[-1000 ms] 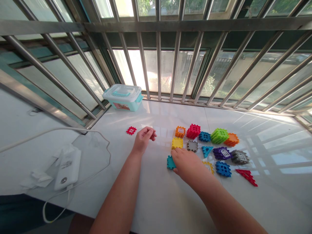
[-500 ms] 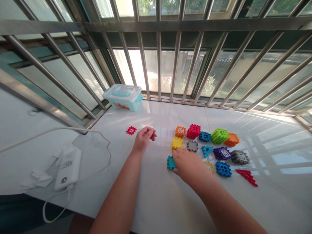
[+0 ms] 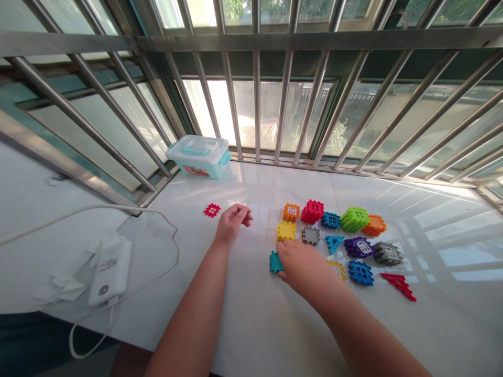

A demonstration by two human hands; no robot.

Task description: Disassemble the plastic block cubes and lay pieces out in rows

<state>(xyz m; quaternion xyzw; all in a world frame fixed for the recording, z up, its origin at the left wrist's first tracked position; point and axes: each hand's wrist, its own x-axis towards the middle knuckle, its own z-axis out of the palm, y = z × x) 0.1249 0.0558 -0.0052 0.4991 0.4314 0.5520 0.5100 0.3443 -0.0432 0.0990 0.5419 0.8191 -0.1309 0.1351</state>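
Note:
My left hand (image 3: 232, 224) hovers over or rests on the white surface, fingers curled in with the thumb against them; whether anything is inside is hidden. A flat red square building block (image 3: 212, 210) lies just left of it, apart from the fingers. My right hand (image 3: 301, 262) is closed around the right part of a teal building block (image 3: 275, 262), thumb on the near side and fingers on the far side. Directly behind those fingers sits a yellow block stack (image 3: 286, 230), with a grey square block (image 3: 310, 235) to its right. The right hand partly covers a yellow block with a white window (image 3: 337, 269).
Stacks of orange (image 3: 291, 212), red (image 3: 313, 211), green (image 3: 354, 219), purple (image 3: 359, 246) and blue blocks (image 3: 360, 273) stand right. A red triangle (image 3: 398, 286) lies at the far right. A lidded teal box (image 3: 199, 157) is by the bars; a white power strip (image 3: 110, 269) with cable lies left.

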